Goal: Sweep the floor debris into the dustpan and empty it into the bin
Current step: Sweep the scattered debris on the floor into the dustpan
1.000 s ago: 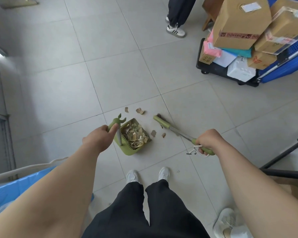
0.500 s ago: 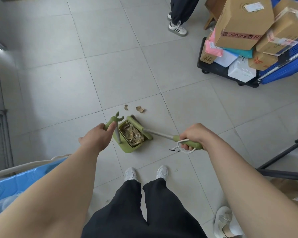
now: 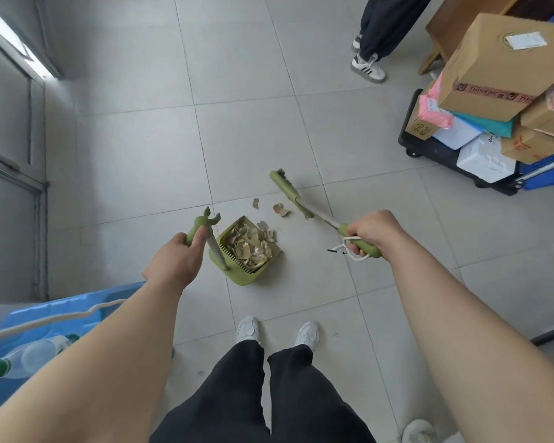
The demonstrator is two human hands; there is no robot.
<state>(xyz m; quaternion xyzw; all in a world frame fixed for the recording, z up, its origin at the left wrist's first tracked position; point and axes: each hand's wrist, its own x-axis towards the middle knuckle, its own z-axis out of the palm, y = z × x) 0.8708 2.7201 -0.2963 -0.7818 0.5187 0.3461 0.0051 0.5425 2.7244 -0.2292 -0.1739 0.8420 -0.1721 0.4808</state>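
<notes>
While gripping broom (image 3: 288,195), right hand (image 3: 373,233) outstretched

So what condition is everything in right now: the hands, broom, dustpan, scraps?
Left hand: gripping the dustpan handle.
Right hand: gripping the broom handle.
Dustpan: on the floor, holding scraps.
Broom: head beyond the loose scraps.
Loose scraps: on the tiles, not yet collected.

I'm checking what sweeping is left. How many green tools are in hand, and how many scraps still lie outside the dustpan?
Green tools: 2, the dustpan in the left hand and the broom in the right hand
Loose scraps beyond the pan: 2, a small scrap and a larger scrap
Total: 4
</notes>
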